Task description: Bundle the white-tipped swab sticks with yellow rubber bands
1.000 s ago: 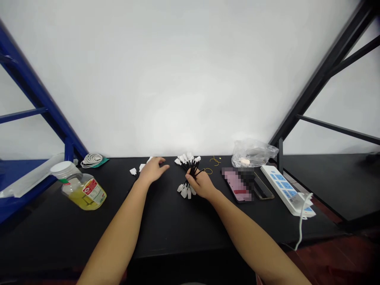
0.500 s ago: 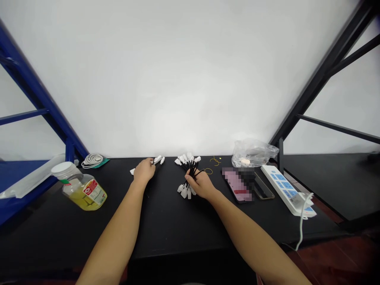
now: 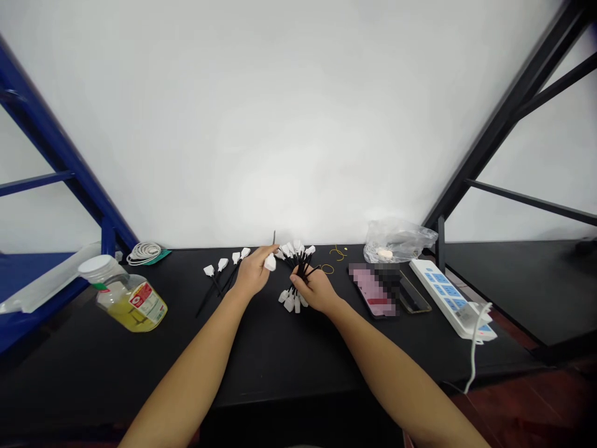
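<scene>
My right hand is closed around a bunch of thin black stems with white flat heads. White heads stick out both above and below the fist. Just left of the bunch, my left hand pinches a single black stem with a white head. Its black end points up beyond the fingers, close to the bunch. Several more white-headed black stems lie on the black table to the left, some partly hidden behind my left wrist.
A jar of yellow liquid leans at the left, with a coiled white cable behind it. To the right are a yellow rubber band, a phone, a dark flat device, a plastic bag and a power strip.
My left hand has moved right from the loose stems toward the bunch, carrying one white-headed stem. More loose stems are uncovered at the left. My right hand has stayed in place.
</scene>
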A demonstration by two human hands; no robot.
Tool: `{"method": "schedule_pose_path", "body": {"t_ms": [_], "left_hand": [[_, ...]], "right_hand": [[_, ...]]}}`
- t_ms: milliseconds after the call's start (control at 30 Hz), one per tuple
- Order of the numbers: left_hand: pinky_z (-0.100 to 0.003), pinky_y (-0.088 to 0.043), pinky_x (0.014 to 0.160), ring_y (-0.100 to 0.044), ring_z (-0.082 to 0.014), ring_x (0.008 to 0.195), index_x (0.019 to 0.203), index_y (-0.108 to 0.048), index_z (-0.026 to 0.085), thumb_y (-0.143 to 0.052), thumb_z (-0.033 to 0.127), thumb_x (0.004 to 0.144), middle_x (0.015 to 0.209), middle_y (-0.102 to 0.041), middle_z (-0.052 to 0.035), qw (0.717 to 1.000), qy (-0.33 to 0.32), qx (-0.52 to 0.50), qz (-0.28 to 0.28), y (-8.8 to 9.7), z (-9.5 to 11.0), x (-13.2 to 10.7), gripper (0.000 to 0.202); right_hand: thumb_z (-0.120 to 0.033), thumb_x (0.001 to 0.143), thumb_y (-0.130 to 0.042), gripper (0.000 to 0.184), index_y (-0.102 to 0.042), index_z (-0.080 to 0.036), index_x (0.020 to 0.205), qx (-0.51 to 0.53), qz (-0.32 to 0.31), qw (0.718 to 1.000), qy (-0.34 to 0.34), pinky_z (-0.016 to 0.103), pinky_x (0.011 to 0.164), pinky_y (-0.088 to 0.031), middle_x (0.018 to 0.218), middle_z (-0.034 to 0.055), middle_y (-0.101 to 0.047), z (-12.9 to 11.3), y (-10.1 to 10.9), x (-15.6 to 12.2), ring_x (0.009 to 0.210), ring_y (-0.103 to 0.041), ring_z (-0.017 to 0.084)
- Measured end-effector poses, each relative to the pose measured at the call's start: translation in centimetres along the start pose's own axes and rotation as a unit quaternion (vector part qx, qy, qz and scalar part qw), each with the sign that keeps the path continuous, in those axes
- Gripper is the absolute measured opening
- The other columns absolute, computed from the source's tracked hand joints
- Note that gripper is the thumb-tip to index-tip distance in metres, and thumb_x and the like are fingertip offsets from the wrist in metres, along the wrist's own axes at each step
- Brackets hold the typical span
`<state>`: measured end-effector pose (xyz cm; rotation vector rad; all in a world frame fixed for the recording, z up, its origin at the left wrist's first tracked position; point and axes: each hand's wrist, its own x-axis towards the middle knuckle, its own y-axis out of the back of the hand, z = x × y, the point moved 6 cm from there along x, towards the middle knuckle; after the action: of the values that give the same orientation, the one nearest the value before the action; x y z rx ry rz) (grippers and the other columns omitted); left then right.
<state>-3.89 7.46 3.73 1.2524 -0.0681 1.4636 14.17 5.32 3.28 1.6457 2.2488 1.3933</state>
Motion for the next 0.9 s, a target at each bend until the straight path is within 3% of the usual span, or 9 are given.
{"method": "schedule_pose_path", "body": {"t_ms": [100,233,367,500,700,900], "left_hand": [[-0.033,-0.054,0.098,-0.065,-0.0186,0.115,0.130,-0.064,0.024,-0.038,0.013,0.095,0.127,-0.068,-0.0060,0.999,-0.029,-0.005,-0.043,-1.2,0.3,-0.2,0.045],[-0.032,-0.055,0.097,-0.067,-0.0184,0.113,0.117,-0.072,0.025,-0.045,0.012,0.091,0.126,-0.070,-0.0040,0.997,-0.040,-0.014,-0.067,-2.1,1.3,-0.2,0.040],[-0.029,-0.055,0.086,-0.070,-0.0166,0.093,0.092,-0.077,0.023,-0.049,0.009,0.084,0.101,-0.076,-0.0025,0.995,-0.038,-0.012,-0.094,-2.7,2.5,-0.2,0.032],[-0.026,-0.051,0.072,-0.065,-0.0147,0.075,0.070,-0.069,0.019,-0.049,0.008,0.082,0.080,-0.072,-0.0023,0.991,-0.066,-0.005,-0.118,-3.5,3.4,-0.5,0.026],[-0.026,-0.051,0.075,-0.066,-0.0153,0.079,0.073,-0.068,0.021,-0.049,0.007,0.077,0.085,-0.074,-0.0019,0.990,-0.071,-0.027,-0.118,-3.6,3.9,-0.5,0.024],[-0.027,-0.053,0.076,-0.069,-0.0167,0.082,0.073,-0.067,0.020,-0.053,0.016,0.083,0.093,-0.076,-0.0054,0.987,-0.052,-0.120,-0.088,-3.2,4.4,-0.6,0.018]], "right_hand": [[-0.033,0.097,-0.050,0.018,-0.062,-0.021,0.094,-0.012,0.014,1.000,-0.017,0.025,0.067,-0.043,0.076,0.0021,-0.068,0.3,0.0,0.0,0.068,-0.062,0.016],[-0.035,0.098,-0.049,0.020,-0.063,-0.021,0.097,-0.029,0.032,0.998,-0.044,0.026,0.069,-0.043,0.080,0.0031,-0.070,0.9,0.0,0.0,0.072,-0.066,0.018],[-0.036,0.097,-0.051,0.019,-0.064,-0.021,0.099,-0.031,0.041,0.997,-0.059,0.026,0.070,-0.043,0.086,0.0043,-0.073,1.2,-0.1,0.0,0.075,-0.068,0.019],[-0.038,0.096,-0.056,0.018,-0.064,-0.022,0.099,-0.011,0.052,0.997,-0.063,0.026,0.072,-0.045,0.089,0.0041,-0.074,1.2,-0.1,0.0,0.079,-0.070,0.020],[-0.044,0.096,-0.055,0.024,-0.064,-0.021,0.094,0.009,0.093,0.993,-0.077,0.028,0.072,-0.049,0.084,0.0049,-0.073,1.9,0.0,-0.2,0.078,-0.070,0.021],[-0.047,0.092,-0.060,0.032,-0.062,-0.020,0.109,0.025,0.119,0.989,-0.088,0.029,0.070,-0.051,0.091,0.0064,-0.075,2.6,0.0,-0.5,0.081,-0.071,0.022]]}}
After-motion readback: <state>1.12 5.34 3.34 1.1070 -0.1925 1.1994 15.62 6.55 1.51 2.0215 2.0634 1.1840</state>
